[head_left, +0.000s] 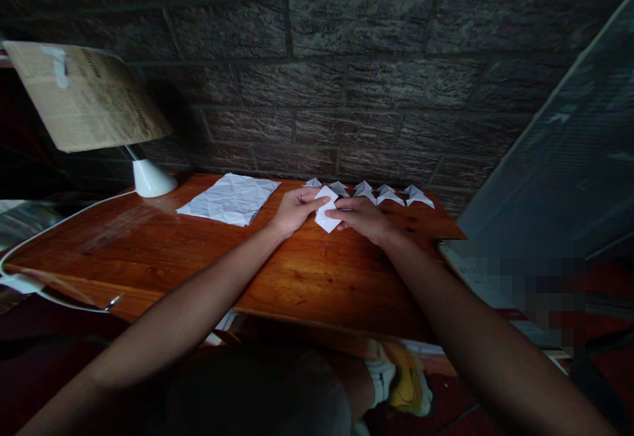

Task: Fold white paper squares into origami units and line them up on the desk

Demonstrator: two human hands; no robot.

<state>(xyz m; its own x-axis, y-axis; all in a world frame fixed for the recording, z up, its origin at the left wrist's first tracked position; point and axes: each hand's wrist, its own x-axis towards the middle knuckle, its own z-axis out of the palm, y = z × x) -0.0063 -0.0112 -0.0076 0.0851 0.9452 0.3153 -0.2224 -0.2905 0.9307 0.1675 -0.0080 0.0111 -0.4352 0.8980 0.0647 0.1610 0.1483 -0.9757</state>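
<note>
Between my two hands is a small piece of folded white paper (pixel 326 219), angular in outline and lifted just over the wooden table. My left hand (pixel 297 209) pinches its upper left side, with the thumb across its face. From the right, my right hand (pixel 364 217) grips the other side, thumb on top and fingers beneath. Behind the hands stands a row of several folded paper pieces (pixel 387 194) with pointed tips, partly hidden by the fingers. A stack of creased white paper sheets (pixel 230 198) lies to the left of my left hand.
A lamp with a brown paper shade (pixel 94 99) stands at the table's left end, its white cord (pixel 64 221) trailing over the edge. Behind the wooden table (pixel 317 277) rises a dark brick wall (pixel 317 79). A grey panel (pixel 555 139) leans at the right.
</note>
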